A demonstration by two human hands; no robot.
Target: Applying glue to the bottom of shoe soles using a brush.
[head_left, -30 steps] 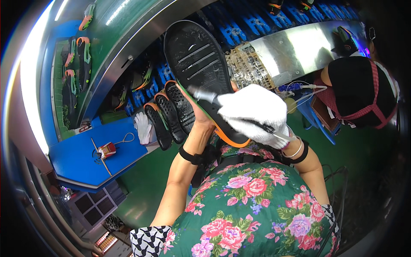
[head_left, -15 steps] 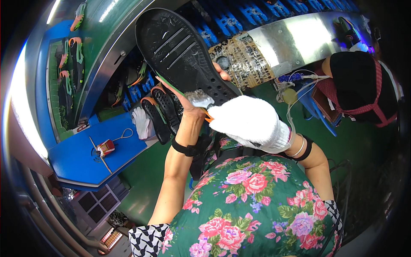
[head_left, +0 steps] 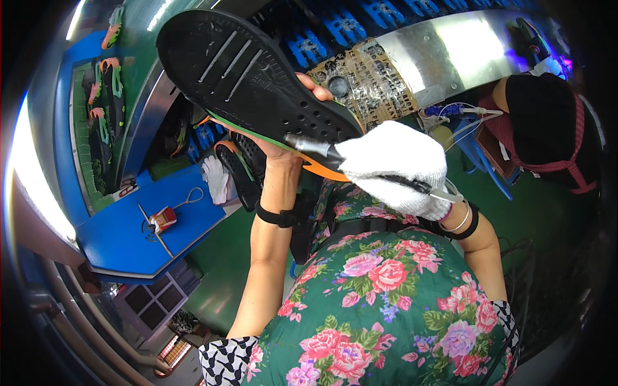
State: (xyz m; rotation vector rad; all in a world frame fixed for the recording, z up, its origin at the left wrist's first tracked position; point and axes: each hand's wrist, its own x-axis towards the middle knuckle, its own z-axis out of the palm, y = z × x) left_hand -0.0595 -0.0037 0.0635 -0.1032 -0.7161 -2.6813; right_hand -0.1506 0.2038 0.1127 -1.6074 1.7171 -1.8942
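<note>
Fingers (head_left: 308, 82) of left hand (head_left: 283, 145) clamped beneath light, flexible black shoe sole (head_left: 251, 77); gloved right hand (head_left: 396, 167) closed on metal tool (head_left: 315, 145) — best gripped mid-length.

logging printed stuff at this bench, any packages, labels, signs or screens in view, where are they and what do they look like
Printed sheet: taped on the steel bench behind the black shoe sole, roughly rectangular, tan with dense dark print, too small to read.
Small box-like item: on the blue table at left, red and white; kind unclear.
No signs or screens can be made out.
</note>
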